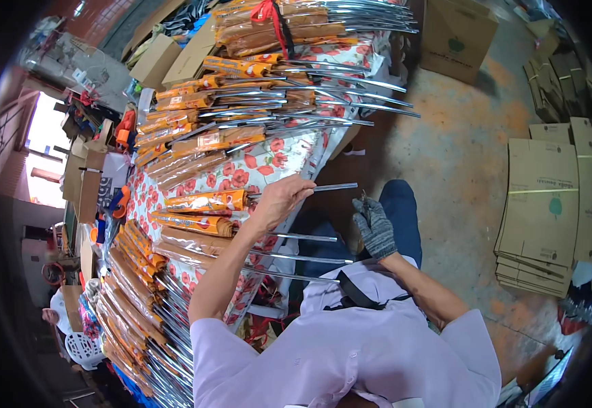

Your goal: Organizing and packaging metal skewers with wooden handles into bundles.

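Note:
My bare left hand (284, 197) is closed round a shiny metal rod (337, 187), whose free end sticks out to the right past the table edge. Left of that hand lies an orange-and-brown plastic-wrapped roll (207, 202), in line with the rod; the hand hides where they meet. My right hand (375, 230) wears a grey knitted glove and is held above my lap, just below and right of the rod's end. Its fingers are bent together round something small and dark, too small to name. More wrapped rolls (194, 223) with metal rods (303, 258) lie just below.
The table (262, 162) has a red-flowered cover and bears several piles of wrapped rolls (136, 299) with rods. A cardboard box (458, 37) stands on the floor beyond, and flattened cartons (537, 204) are stacked at the right. Far left, another person (58, 309) is partly visible.

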The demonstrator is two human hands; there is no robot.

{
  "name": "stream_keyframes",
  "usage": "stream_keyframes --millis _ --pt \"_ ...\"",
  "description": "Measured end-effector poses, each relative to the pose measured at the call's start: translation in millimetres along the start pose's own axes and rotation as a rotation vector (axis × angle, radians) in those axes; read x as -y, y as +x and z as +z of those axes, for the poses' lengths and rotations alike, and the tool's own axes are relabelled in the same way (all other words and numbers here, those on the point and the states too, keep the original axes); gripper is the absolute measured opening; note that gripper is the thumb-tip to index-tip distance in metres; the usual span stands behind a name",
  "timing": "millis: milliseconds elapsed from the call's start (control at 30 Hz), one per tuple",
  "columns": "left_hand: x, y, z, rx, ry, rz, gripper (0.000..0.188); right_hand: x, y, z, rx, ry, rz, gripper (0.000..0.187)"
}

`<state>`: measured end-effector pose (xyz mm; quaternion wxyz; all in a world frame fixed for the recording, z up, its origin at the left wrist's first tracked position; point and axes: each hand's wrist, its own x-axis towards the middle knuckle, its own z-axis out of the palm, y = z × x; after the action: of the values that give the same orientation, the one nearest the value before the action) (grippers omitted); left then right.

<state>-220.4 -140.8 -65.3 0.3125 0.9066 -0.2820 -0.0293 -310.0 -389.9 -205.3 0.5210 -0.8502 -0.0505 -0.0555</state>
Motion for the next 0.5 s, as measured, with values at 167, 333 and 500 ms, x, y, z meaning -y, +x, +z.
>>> stream_keyframes --millis 167,333,500 --pt "-5.5 0.1 1.2 0.027 -0.082 0.024 0.017 3.2 4.9 8.0 -0.014 -0.025 -0.048 0.039" --pt "-6.6 1.4 6.2 0.056 -0.038 0.015 0.016 12.1 7.1 18.5 -0.053 0.057 -0.054 0.047" --pt "-8.7 2.5 7.5 0.060 -0.045 0.014 0.016 22.1 10.4 21.9 -0.084 0.140 0.025 0.053"
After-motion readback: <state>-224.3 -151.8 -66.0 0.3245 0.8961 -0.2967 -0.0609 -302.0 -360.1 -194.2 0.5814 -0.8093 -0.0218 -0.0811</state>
